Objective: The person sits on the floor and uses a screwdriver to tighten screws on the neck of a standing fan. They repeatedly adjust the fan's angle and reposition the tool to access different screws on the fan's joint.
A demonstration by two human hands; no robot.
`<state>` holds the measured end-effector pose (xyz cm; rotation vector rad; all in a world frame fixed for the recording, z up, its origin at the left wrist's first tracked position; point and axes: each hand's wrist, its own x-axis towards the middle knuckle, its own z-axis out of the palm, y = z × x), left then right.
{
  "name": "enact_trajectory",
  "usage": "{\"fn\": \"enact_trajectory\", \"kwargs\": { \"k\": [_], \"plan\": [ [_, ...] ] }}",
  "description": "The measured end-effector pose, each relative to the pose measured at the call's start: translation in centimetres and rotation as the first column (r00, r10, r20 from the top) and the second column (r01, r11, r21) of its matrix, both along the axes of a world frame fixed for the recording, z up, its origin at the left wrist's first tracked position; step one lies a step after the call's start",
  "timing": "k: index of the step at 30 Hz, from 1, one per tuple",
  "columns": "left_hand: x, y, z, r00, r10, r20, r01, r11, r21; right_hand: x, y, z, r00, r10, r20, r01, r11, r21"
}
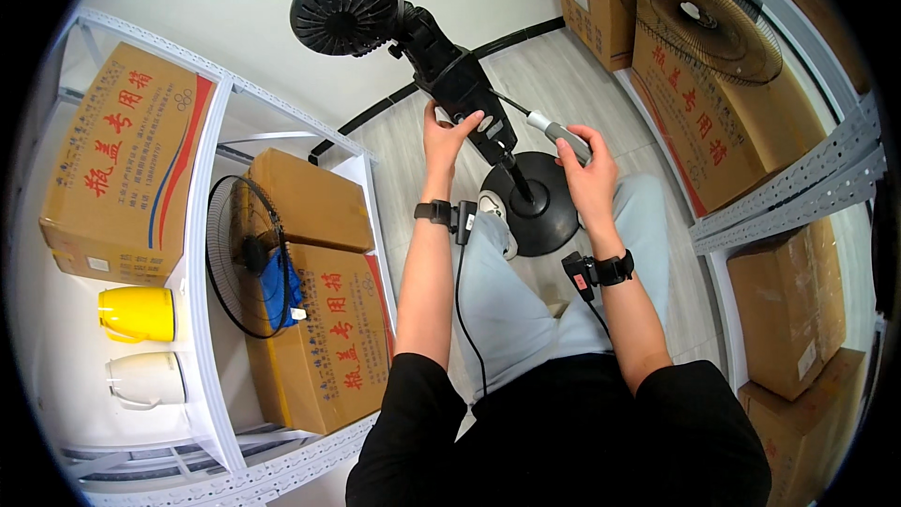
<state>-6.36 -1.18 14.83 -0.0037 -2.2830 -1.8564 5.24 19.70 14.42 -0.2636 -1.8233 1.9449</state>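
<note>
A black fan stand [445, 67] rises from a round base [549, 225], its motor head [343, 14] at the top and no blades or cage on it. My left hand [445, 138] grips the side of the stand's housing, thumb across it beside a silver label. My right hand [587, 169] holds a grey-and-white handled screwdriver [549, 125], its thin shaft reaching to the housing's right side; whether the tip sits in a screw is too small to tell. My legs in light trousers are either side of the base.
White metal shelving [225, 113] lines both sides, holding several cardboard boxes [113, 178]. On the left are a wire fan guard [216, 225], blue bag [280, 277], yellow pot [141, 312] and white pot [150, 377]. Another guard [732, 38] rests on the right boxes. A wall stands behind the fan.
</note>
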Motion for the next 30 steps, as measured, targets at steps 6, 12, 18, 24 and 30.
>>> {"fn": "enact_trajectory", "kwargs": {
  "k": [6, 12, 18, 24, 30],
  "plan": [
    [-2.0, -1.6, 0.5, 0.993, -0.112, 0.037, 0.114, 0.992, -0.058, -0.8, -0.6, -0.1, 1.0, 0.007, 0.0, -0.007, 1.0, -0.008],
    [-1.9, -1.6, 0.8, 0.987, -0.126, 0.102, 0.127, 0.992, -0.004, 0.1, -0.9, 0.9, 0.98, 0.072, 0.188, -0.06, 0.996, -0.064],
    [-1.8, -1.5, 0.5, 0.989, -0.122, 0.084, 0.123, 0.992, -0.008, 0.8, -1.1, 0.7, 0.97, 0.082, 0.23, -0.065, 0.995, -0.077],
    [-1.8, -1.5, 0.9, 0.991, -0.108, 0.084, 0.113, 0.992, -0.064, 0.3, -0.4, 0.2, 0.97, -0.003, -0.243, 0.121, 0.873, 0.472],
    [-2.0, -1.5, 0.9, 0.986, -0.126, 0.107, 0.131, 0.99, -0.043, -0.2, -0.7, 1.0, 1.0, -0.014, -0.014, 0.015, 0.999, 0.038]
  ]
}}
